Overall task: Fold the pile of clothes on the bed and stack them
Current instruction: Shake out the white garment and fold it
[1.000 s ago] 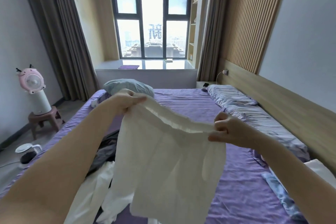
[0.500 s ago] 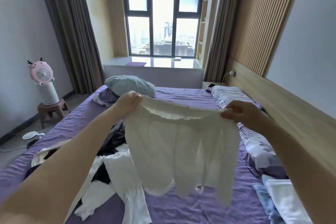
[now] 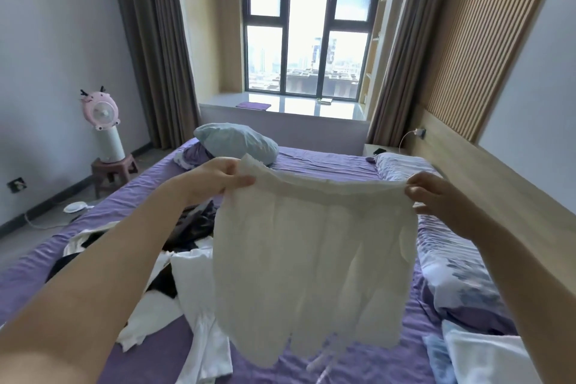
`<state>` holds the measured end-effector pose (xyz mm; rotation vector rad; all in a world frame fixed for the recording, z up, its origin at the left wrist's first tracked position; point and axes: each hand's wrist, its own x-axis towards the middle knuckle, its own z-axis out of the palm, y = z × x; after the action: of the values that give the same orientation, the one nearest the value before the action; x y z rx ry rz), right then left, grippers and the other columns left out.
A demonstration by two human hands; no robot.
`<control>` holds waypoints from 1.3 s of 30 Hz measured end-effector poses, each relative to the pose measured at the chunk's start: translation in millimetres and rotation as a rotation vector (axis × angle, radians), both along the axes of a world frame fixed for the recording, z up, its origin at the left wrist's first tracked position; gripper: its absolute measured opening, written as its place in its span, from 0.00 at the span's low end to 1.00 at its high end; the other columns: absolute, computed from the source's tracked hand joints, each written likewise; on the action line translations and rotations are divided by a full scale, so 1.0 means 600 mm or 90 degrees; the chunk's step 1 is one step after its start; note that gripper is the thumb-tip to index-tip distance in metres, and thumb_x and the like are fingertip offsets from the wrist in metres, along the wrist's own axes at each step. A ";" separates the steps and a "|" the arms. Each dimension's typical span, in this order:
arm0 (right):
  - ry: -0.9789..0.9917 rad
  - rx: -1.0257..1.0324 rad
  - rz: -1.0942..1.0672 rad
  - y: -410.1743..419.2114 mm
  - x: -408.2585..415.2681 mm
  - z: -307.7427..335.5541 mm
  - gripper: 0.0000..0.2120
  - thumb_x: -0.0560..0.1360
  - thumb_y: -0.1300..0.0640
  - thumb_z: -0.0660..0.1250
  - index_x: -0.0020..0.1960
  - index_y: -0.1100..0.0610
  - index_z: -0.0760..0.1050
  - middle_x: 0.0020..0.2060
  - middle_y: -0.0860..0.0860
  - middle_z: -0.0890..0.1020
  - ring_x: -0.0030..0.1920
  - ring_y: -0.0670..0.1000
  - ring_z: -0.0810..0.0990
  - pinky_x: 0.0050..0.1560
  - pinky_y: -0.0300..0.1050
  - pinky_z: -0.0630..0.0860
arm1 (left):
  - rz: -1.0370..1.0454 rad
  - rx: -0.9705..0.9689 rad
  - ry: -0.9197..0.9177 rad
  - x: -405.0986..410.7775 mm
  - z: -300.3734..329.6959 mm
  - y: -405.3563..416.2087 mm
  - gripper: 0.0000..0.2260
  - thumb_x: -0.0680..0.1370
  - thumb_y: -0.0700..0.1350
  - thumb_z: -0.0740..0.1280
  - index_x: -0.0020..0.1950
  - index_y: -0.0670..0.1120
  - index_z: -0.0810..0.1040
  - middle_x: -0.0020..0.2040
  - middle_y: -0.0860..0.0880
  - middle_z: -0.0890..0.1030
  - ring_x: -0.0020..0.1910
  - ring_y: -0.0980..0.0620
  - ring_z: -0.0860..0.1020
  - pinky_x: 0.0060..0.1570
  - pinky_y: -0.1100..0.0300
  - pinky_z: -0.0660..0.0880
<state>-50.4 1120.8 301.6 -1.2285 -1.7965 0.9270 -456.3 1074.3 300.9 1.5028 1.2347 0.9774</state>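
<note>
Spreading across the lower view: a purple bed, its near end cut off by the frame. Hanging in the air above it, held up by its gathered top edge: a white garment, partly hiding a pile of clothes lying black and white on the sheet behind it. Pinching the garment's top left corner between thumb and fingers: the left hand. Gripping the top right corner with curled fingers: the right hand. Hard making out the garment's hem.
</note>
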 end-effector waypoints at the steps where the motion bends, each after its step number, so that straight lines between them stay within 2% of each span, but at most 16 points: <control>1: -0.008 0.003 -0.014 0.002 -0.004 -0.005 0.08 0.78 0.67 0.59 0.43 0.58 0.71 0.37 0.52 0.73 0.37 0.48 0.73 0.40 0.42 0.74 | 0.015 0.002 0.008 0.004 -0.001 -0.002 0.18 0.75 0.46 0.72 0.59 0.36 0.77 0.60 0.35 0.78 0.63 0.34 0.74 0.66 0.38 0.67; 4: -0.092 0.049 -0.056 0.009 -0.014 -0.015 0.09 0.78 0.66 0.58 0.41 0.57 0.70 0.35 0.53 0.72 0.36 0.50 0.71 0.39 0.46 0.70 | 0.109 0.028 -0.013 0.021 -0.006 0.000 0.23 0.66 0.50 0.75 0.53 0.36 0.79 0.53 0.35 0.80 0.55 0.37 0.79 0.63 0.40 0.71; 7: -0.154 0.093 -0.089 0.013 -0.021 -0.022 0.06 0.77 0.65 0.59 0.43 0.57 0.70 0.33 0.52 0.72 0.33 0.50 0.69 0.35 0.44 0.66 | 0.162 0.036 -0.003 0.027 -0.015 0.010 0.22 0.66 0.52 0.74 0.49 0.36 0.79 0.45 0.40 0.80 0.45 0.45 0.78 0.51 0.47 0.75; 9: -0.125 0.074 -0.091 0.014 -0.028 -0.032 0.06 0.77 0.65 0.59 0.44 0.56 0.71 0.31 0.51 0.71 0.31 0.48 0.68 0.31 0.42 0.64 | 0.207 0.022 0.026 0.029 -0.025 0.021 0.16 0.68 0.51 0.76 0.43 0.39 0.80 0.39 0.44 0.80 0.37 0.52 0.78 0.41 0.57 0.75; 11: -0.026 -0.005 -0.081 0.012 -0.036 -0.044 0.09 0.77 0.67 0.57 0.47 0.55 0.72 0.27 0.50 0.68 0.25 0.45 0.66 0.24 0.37 0.64 | 0.255 -0.007 0.036 0.037 -0.035 0.029 0.10 0.72 0.47 0.74 0.40 0.41 0.79 0.36 0.47 0.80 0.31 0.54 0.78 0.33 0.63 0.74; 13: 0.074 -0.111 -0.086 0.011 -0.045 -0.056 0.11 0.77 0.67 0.56 0.49 0.55 0.73 0.25 0.49 0.67 0.19 0.42 0.65 0.19 0.32 0.61 | 0.304 -0.030 0.008 0.048 -0.046 0.034 0.08 0.75 0.45 0.71 0.41 0.40 0.79 0.38 0.44 0.79 0.33 0.50 0.77 0.35 0.60 0.72; 16: 0.247 -0.272 -0.125 0.010 -0.067 -0.070 0.09 0.78 0.67 0.56 0.43 0.59 0.73 0.23 0.51 0.68 0.17 0.42 0.65 0.19 0.31 0.64 | 0.377 -0.034 -0.107 0.076 -0.060 0.031 0.08 0.77 0.43 0.68 0.45 0.37 0.80 0.40 0.41 0.78 0.38 0.48 0.75 0.39 0.57 0.70; 18: 0.351 -0.338 -0.131 0.004 -0.087 -0.074 0.11 0.76 0.68 0.58 0.37 0.60 0.71 0.19 0.49 0.70 0.17 0.43 0.67 0.19 0.33 0.69 | 0.376 -0.034 -0.206 0.102 -0.070 0.025 0.08 0.78 0.41 0.66 0.43 0.38 0.80 0.35 0.43 0.79 0.34 0.48 0.76 0.36 0.60 0.72; 20: 0.410 -0.356 -0.109 -0.007 -0.110 -0.075 0.11 0.76 0.68 0.60 0.36 0.60 0.72 0.21 0.50 0.75 0.21 0.46 0.74 0.23 0.37 0.74 | 0.352 -0.012 -0.210 0.132 -0.078 0.016 0.09 0.79 0.42 0.66 0.40 0.41 0.79 0.30 0.48 0.79 0.28 0.53 0.75 0.27 0.65 0.71; 21: 0.420 -0.350 -0.087 -0.015 -0.124 -0.076 0.09 0.76 0.67 0.61 0.37 0.60 0.73 0.24 0.51 0.77 0.23 0.47 0.77 0.25 0.38 0.76 | 0.336 0.007 -0.169 0.145 -0.084 0.013 0.09 0.78 0.43 0.67 0.41 0.41 0.79 0.29 0.49 0.78 0.27 0.55 0.74 0.26 0.65 0.70; 24: 0.399 -0.294 -0.049 -0.037 -0.167 -0.086 0.02 0.75 0.62 0.67 0.47 0.60 0.75 0.35 0.54 0.81 0.32 0.49 0.80 0.30 0.42 0.78 | 0.255 0.053 -0.045 0.184 -0.099 0.003 0.10 0.78 0.45 0.68 0.45 0.38 0.80 0.35 0.46 0.77 0.36 0.51 0.72 0.37 0.56 0.69; 26: 0.392 -0.250 -0.059 -0.047 -0.191 -0.094 0.09 0.73 0.61 0.71 0.50 0.61 0.74 0.40 0.54 0.81 0.36 0.50 0.81 0.30 0.43 0.78 | 0.217 0.054 -0.042 0.207 -0.107 -0.002 0.10 0.77 0.44 0.68 0.48 0.37 0.80 0.40 0.42 0.80 0.40 0.49 0.74 0.44 0.47 0.74; 28: 0.387 -0.205 -0.064 -0.058 -0.207 -0.096 0.10 0.71 0.61 0.73 0.48 0.59 0.74 0.40 0.53 0.82 0.37 0.50 0.82 0.31 0.43 0.78 | 0.209 0.062 -0.068 0.223 -0.108 -0.010 0.09 0.77 0.43 0.69 0.47 0.36 0.81 0.42 0.41 0.81 0.41 0.48 0.76 0.47 0.44 0.76; 33: 0.323 -0.131 -0.057 -0.070 -0.211 -0.105 0.11 0.70 0.64 0.74 0.48 0.56 0.75 0.40 0.52 0.83 0.41 0.49 0.82 0.41 0.46 0.80 | 0.218 0.058 -0.144 0.235 -0.103 -0.015 0.04 0.73 0.42 0.73 0.40 0.42 0.83 0.38 0.44 0.82 0.37 0.49 0.79 0.42 0.53 0.75; 36: 0.306 -0.095 -0.056 -0.079 -0.213 -0.107 0.13 0.70 0.64 0.74 0.51 0.56 0.74 0.43 0.51 0.82 0.43 0.48 0.82 0.42 0.42 0.79 | 0.234 0.065 -0.144 0.241 -0.096 -0.016 0.04 0.73 0.44 0.73 0.39 0.45 0.83 0.37 0.46 0.83 0.37 0.50 0.80 0.43 0.50 0.78; 39: 0.282 -0.051 -0.066 -0.086 -0.219 -0.109 0.12 0.71 0.60 0.74 0.52 0.55 0.75 0.43 0.49 0.83 0.45 0.47 0.82 0.48 0.45 0.80 | 0.237 0.078 -0.144 0.247 -0.090 -0.012 0.07 0.76 0.45 0.70 0.40 0.45 0.83 0.35 0.48 0.82 0.36 0.52 0.79 0.42 0.52 0.77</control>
<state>-181.6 1069.5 236.4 -1.0522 -1.3467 1.1190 -307.9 1066.9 246.7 1.2318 1.3333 1.4497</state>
